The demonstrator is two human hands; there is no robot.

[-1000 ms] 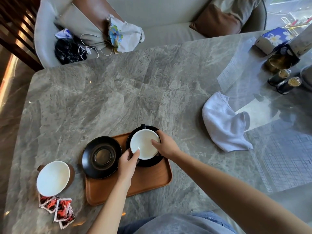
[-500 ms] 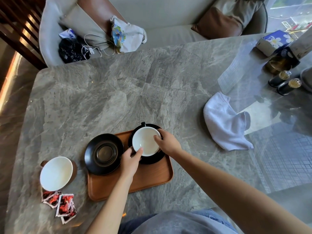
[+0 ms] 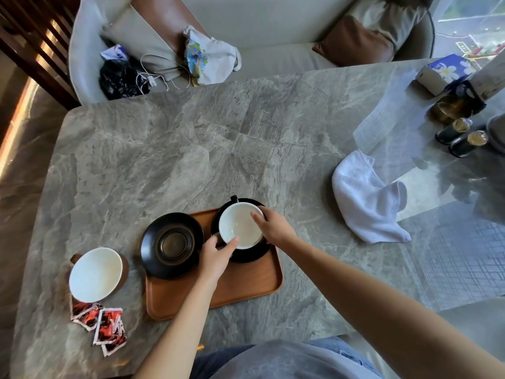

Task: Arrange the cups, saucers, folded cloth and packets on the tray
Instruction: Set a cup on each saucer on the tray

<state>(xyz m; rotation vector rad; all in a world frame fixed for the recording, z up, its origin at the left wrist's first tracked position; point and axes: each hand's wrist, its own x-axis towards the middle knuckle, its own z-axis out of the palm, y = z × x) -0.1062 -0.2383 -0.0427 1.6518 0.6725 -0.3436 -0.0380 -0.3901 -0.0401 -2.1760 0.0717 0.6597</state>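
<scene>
A grey marble table (image 3: 191,160) drawn up to a pale sofa (image 3: 273,36) carries a coffee service only partly laid out. You have both hands on the cup (image 3: 240,224), which sits on its black saucer (image 3: 246,255) at the far right corner of the wooden tray (image 3: 246,285). Your left hand (image 3: 216,258) pinches the cup's near rim with curled fingers. Your right hand (image 3: 276,228) grips the far right rim, one fingertip hooked over the lip into the bowl. The two-sided hold looks meant to seat or turn the cup squarely on the saucer without tipping it. Its handle points toward the table's far edge.

Just beside it, at the tray's far left corner, the empty saucer (image 3: 172,244) laps over the tray's rim, seemingly kept free for the second cup (image 3: 95,274). That cup stands on the table off the tray's left edge. The red packets (image 3: 109,326) lie fanned near the table's near left corner, just beside the second cup. The white cloth (image 3: 366,198) lies rumpled, not folded, well apart toward the table's right edge. The tray's near half is bare, probably the room left for cloth and packets.
</scene>
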